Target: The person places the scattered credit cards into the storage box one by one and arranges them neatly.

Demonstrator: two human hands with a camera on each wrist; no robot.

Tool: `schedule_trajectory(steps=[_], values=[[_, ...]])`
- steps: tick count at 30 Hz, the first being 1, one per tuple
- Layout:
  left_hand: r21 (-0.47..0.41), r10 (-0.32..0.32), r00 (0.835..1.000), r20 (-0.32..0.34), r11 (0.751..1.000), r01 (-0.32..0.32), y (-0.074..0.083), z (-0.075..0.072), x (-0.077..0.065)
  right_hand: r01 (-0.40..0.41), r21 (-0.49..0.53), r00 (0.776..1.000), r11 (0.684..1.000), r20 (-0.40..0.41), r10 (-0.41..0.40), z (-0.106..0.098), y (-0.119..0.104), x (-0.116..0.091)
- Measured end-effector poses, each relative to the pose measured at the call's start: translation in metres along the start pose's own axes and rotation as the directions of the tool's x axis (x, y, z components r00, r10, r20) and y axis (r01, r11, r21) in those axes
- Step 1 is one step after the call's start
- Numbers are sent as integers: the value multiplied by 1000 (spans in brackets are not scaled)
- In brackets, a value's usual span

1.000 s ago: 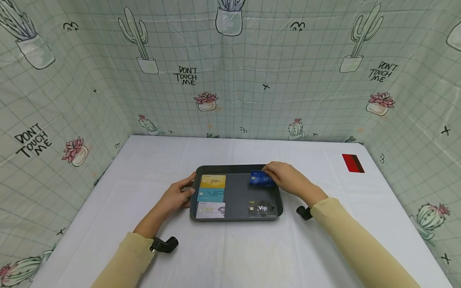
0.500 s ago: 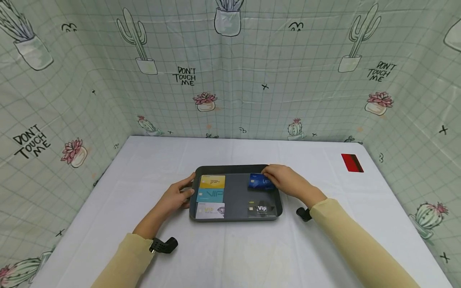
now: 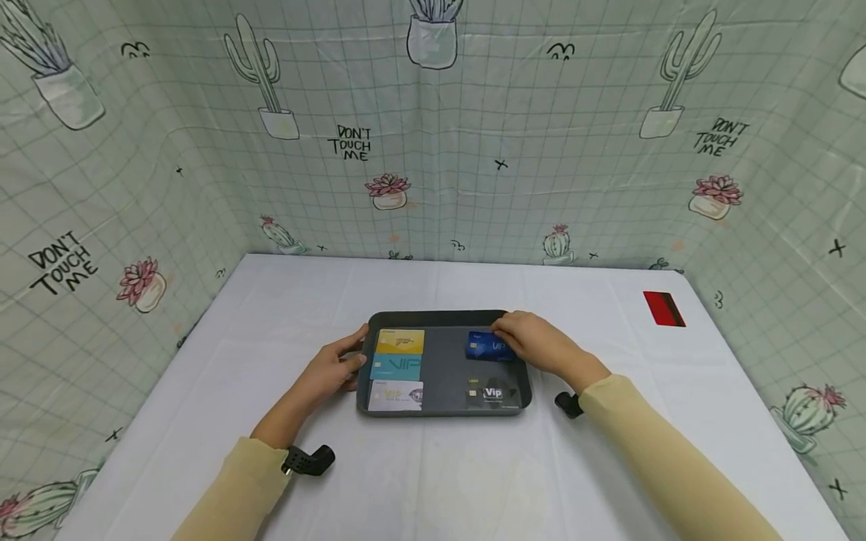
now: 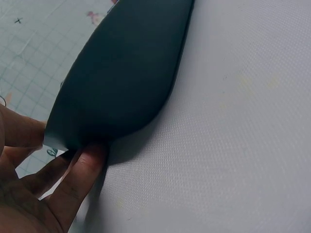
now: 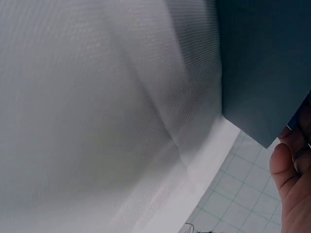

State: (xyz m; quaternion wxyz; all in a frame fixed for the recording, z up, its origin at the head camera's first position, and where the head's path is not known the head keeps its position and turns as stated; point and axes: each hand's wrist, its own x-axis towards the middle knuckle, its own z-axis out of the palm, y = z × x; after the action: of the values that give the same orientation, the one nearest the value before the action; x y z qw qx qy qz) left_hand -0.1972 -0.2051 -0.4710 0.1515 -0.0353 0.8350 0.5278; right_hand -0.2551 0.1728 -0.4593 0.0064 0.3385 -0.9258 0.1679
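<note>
A dark grey tray (image 3: 445, 413) lies on the white-covered table. My left hand (image 3: 331, 370) holds its left side, with a thumb low against the outer wall in the left wrist view and another finger (image 4: 22, 128) at the rim. At the tray's back right, my right hand (image 3: 534, 338) pinches the right end of a blue VIP card (image 3: 482, 346), partly covering it. Close in front lies a black Vip card (image 3: 492, 394). Down the tray's left side run a yellow card (image 3: 400, 342), a teal VIP card (image 3: 395, 367) and a white VIP card (image 3: 395, 396).
A red card (image 3: 664, 309) with a dark stripe lies on the table (image 3: 473, 481) at the far right. Behind and beside the table hangs a grid-patterned cloth (image 3: 460, 113) with cactus drawings. A black wrist camera (image 3: 310, 460) sits at the left sleeve.
The blue card and my right hand have come slightly lower in the head view, toward the black card. My left hand and the tray stay in place.
</note>
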Motion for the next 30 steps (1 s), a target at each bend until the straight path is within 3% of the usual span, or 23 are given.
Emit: schedule_trajectory(steps=[20,30], values=[[-12,20,1000,0,1000,-20,0,-1,0,144,-38,989,989,-34,-145,11,5,1],[-12,7,1000,-1,1000,-7,2,0,-1,121,-40,992,992,-36,-123,11,3,-1]])
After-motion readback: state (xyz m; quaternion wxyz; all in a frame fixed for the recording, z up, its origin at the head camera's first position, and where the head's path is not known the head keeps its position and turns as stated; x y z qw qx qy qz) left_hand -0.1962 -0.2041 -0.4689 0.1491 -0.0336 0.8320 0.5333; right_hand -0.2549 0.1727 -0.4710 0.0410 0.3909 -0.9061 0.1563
